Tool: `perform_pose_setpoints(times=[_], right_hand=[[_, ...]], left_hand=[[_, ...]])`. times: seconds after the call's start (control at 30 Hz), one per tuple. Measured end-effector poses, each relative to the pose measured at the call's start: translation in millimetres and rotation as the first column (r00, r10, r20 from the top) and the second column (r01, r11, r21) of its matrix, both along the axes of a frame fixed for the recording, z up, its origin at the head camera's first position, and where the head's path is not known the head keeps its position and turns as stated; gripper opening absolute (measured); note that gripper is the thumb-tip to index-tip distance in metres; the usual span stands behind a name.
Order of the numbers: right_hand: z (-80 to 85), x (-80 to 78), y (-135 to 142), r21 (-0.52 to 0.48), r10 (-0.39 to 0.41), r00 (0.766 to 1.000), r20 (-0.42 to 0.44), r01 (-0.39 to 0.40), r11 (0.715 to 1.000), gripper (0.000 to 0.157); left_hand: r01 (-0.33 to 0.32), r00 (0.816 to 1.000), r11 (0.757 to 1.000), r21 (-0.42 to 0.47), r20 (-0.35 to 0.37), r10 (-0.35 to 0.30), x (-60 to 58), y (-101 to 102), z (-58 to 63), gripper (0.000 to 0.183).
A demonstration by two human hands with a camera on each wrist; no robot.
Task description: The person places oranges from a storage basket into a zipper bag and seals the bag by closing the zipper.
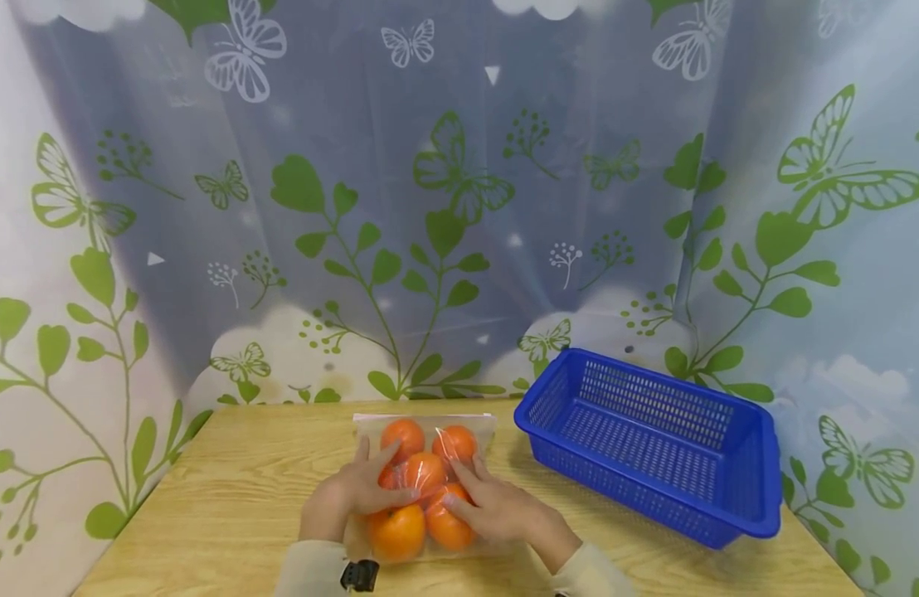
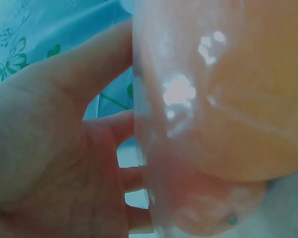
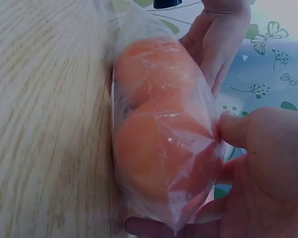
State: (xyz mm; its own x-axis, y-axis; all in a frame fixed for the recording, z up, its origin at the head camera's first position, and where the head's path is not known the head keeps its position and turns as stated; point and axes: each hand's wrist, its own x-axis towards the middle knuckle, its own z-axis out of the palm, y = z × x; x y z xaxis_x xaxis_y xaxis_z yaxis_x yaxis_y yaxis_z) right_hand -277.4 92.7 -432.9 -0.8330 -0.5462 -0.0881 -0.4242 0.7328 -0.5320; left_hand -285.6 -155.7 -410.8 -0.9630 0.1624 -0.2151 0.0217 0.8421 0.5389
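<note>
A clear zip bag of several round orange-red fruits lies flat on the table, its zip edge at the far side. My left hand rests on the bag's left side with fingers spread over the fruits. From the right, my right hand lies on the other side, fingers extended across the fruits. In the left wrist view the plastic bulges close beside the left hand, and one fruit shows a small green spot. The right wrist view has the right hand touching the bag's side, thumb against the plastic.
A blue perforated plastic basket stands to the right of the bag, with nothing inside it. The wooden table ends at a curtain printed with leaves and butterflies. A dark band is on the left wrist.
</note>
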Motion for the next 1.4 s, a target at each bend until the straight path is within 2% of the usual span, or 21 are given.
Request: perform_pose_setpoints(times=[0.13,0.23,0.43,0.5,0.7,0.83,1.07,1.3,1.4], right_hand=[[0.9,-1.5,1.8,0.017,-0.022,0.998,0.057,0.021,1.000,0.081],[-0.7,-5.4,5.9,-0.009,-0.040,0.997,0.069,0.041,0.999,0.083],[-5.5,-13.8,15.3,-0.130,-0.085,0.993,-0.078,0.074,0.989,0.057],[-6.9,-15.3,17.0,-0.156,-0.082,0.989,-0.124,0.062,0.986,0.052],[-7.7,-15.7,22.1,-0.153,-0.049,0.973,-0.225,0.014,0.988,0.062],[-5.5,-16.5,25.6,-0.136,-0.030,0.970,-0.243,-0.003,0.991,0.057],[-1.1,-15.6,26.4,-0.114,-0.056,0.976,-0.210,0.033,0.993,0.044],[-3.9,-13.5,23.5,-0.123,-0.093,0.995,-0.021,0.090,0.988,0.033],[-4.9,-13.5,21.3,-0.155,-0.097,0.995,0.013,0.098,0.983,0.018]], left_hand=[[0.012,0.999,1.000,0.028,0.029,-0.013,-1.5,-3.1,-1.1,0.098],[0.030,0.998,0.998,0.048,0.045,-0.032,-3.0,-3.8,-1.4,0.099],[0.052,0.997,0.998,0.026,0.048,-0.053,-4.7,-2.2,-1.7,0.101],[0.047,0.998,0.999,0.023,0.048,-0.048,-4.7,-1.7,-1.3,0.101],[0.025,0.999,0.999,0.026,0.048,-0.026,-3.6,0.1,1.0,0.101],[0.014,0.998,0.999,0.033,0.055,-0.016,-3.9,0.1,0.9,0.101],[-0.003,0.998,0.999,0.048,0.067,0.000,-4.9,-0.6,-1.5,0.104],[0.012,0.998,0.998,0.060,0.058,-0.016,-2.7,-1.7,-2.5,0.102],[0.019,0.999,0.997,0.070,0.034,-0.022,-2.0,-2.4,-2.9,0.102]])
